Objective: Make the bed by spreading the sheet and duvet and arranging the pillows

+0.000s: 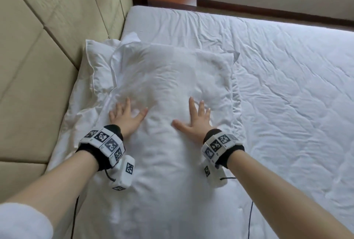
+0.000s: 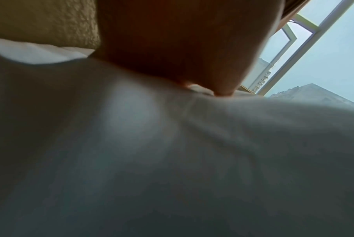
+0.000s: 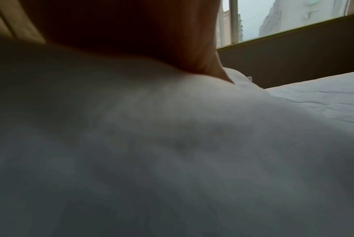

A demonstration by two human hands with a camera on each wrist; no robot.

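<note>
The bed, under a wrinkled duvet, fills the right of the frame. Two pillows lie centre-left by the headboard, the top pillow over another. Left hand and right hand press flat on it, fingers spread, grasping nothing.

The left hand and right hand lie flat, fingers spread, on the top pillow. Another pillow sits under it, by the headboard. The sheet looks wrinkly.
</note>
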